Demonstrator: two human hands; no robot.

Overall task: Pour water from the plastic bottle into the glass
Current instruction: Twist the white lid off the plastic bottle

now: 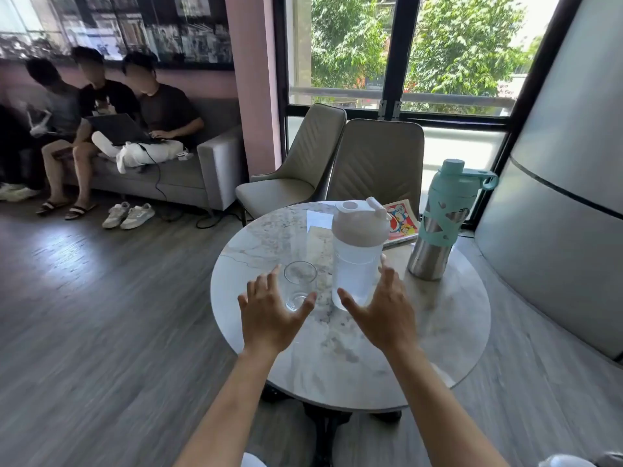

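A clear plastic bottle [356,254] with a pale pink lid and open flip cap stands upright on the round marble table [438,318], holding water. Just left of it stands a small clear glass [299,284] that looks empty. My left hand [269,315] hovers with fingers spread right in front of the glass, thumb near its base. My right hand [384,311] is spread beside the bottle's right side, thumb near its base and fingertips close to its wall; neither hand grips anything.
A steel bottle with a teal sleeve and cap [441,220] stands at the table's right. A colourful comic book [401,220] and papers [317,227] lie behind the plastic bottle. Two beige chairs [374,163] stand beyond the table. People sit on a grey sofa [188,176] at the left.
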